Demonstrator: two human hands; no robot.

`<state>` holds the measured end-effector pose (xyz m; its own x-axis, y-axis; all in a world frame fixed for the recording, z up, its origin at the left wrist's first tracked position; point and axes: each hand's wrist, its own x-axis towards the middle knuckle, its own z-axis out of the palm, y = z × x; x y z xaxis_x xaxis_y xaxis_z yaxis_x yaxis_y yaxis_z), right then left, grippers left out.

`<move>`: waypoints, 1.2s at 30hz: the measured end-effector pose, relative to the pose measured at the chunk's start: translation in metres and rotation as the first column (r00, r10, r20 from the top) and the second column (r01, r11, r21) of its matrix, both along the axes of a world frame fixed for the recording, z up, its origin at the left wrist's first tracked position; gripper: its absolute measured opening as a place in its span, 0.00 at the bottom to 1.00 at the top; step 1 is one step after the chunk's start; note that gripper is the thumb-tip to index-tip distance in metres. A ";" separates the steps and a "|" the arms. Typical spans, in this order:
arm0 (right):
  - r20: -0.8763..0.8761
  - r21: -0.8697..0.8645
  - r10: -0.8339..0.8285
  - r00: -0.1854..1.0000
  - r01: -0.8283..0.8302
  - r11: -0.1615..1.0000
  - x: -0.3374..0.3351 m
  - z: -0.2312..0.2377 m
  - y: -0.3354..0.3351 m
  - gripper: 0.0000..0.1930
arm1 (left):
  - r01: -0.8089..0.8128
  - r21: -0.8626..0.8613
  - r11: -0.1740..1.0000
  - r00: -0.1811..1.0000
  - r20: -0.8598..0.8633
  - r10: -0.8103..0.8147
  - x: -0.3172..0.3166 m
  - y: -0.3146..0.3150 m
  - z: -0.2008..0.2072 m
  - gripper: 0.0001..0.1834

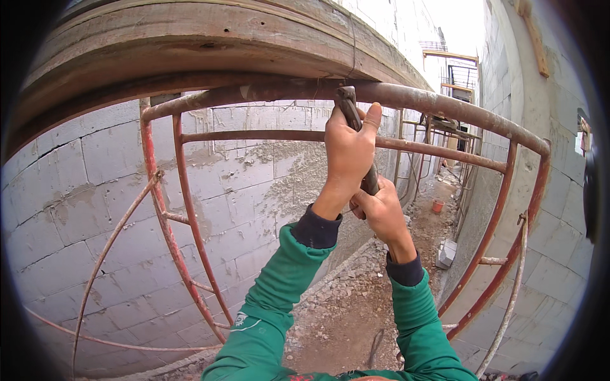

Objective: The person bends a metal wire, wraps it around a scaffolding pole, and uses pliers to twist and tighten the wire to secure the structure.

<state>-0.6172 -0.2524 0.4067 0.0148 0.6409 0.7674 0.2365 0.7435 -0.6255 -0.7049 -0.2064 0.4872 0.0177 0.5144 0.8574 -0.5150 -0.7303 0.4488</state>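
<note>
Dark metal pincers (347,105) stand nearly upright, their jaws close to the horizontal scaffold pipe (426,98). My left hand (349,149) is closed around their upper part, thumb pointing up. Lower down, my right hand (381,209) is closed on the handle end. A thin tie wire (354,44) runs down the side of the wooden beam (190,41) toward the pipe, just above the jaws. Whether the jaws grip the wire is too small to tell. The beam rests along the pipe.
Red scaffold frame legs (152,152) and thin diagonal braces (105,254) flank me. A pale block wall (108,159) rises on the left, with a concrete column (530,127) at right. Below lie rubble ground (343,324), a broken block (447,253) and an orange bucket (438,206).
</note>
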 end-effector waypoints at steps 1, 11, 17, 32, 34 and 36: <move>-0.056 -0.143 0.068 0.996 -0.075 0.987 0.001 0.001 -0.005 0.10 | 0.106 0.000 0.994 0.993 -0.049 -0.106 -0.009 0.005 0.000 0.21; -0.265 -0.154 0.327 0.907 -0.374 0.914 -0.025 -0.009 -0.013 0.09 | 0.826 -0.161 0.540 0.489 -0.270 -0.829 -0.034 0.028 0.014 0.23; -0.297 -0.172 0.385 0.874 -0.445 0.879 -0.014 -0.013 -0.013 0.09 | 0.770 -0.188 0.610 0.580 -0.192 -0.792 -0.031 0.014 0.012 0.22; -0.023 0.508 -0.965 0.263 0.834 0.215 -0.005 -0.014 0.035 0.27 | 0.110 -0.095 0.989 0.973 0.214 -0.088 0.041 0.015 0.018 0.20; -0.016 0.444 -0.891 0.453 0.802 0.400 -0.006 -0.014 0.036 0.17 | 0.037 -0.068 0.997 0.990 0.139 -0.027 0.032 0.019 0.014 0.19; 0.066 0.395 -0.704 0.708 0.629 0.670 0.000 -0.012 0.027 0.17 | 0.091 0.029 0.995 0.995 0.031 -0.092 0.016 0.020 0.006 0.19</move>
